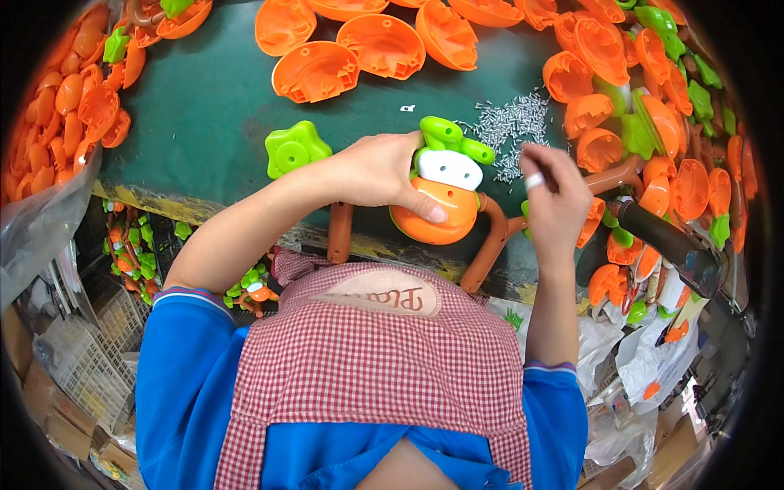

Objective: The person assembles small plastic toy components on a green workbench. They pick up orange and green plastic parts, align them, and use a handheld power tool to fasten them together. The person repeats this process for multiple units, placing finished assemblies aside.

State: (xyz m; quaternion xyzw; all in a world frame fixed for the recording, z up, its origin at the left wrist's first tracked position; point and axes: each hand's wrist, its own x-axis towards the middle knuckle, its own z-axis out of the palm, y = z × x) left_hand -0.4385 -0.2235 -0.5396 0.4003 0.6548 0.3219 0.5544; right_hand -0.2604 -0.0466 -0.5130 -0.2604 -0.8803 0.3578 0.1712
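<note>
My left hand (390, 173) grips a toy head, with an orange lower part (441, 222), a white eye piece (449, 169) and a green top (445, 132). Its thumb presses on the orange front. Bent brown tubes (490, 237) stand beside and below the head, one of them near my left wrist. My right hand (559, 194), with a white band round one digit, is raised just right of the head. Its fingers curl together at the edge of a pile of small silver screws (514, 122); anything between the fingertips is too small to make out.
A green star-shaped piece (298, 149) lies on the dark green table (196, 106) left of the toy. Orange half shells (381, 45) line the far side. More orange and green parts (600, 49) heap up at right, others (77, 106) at left. A dark tube (665, 245) juts in at right.
</note>
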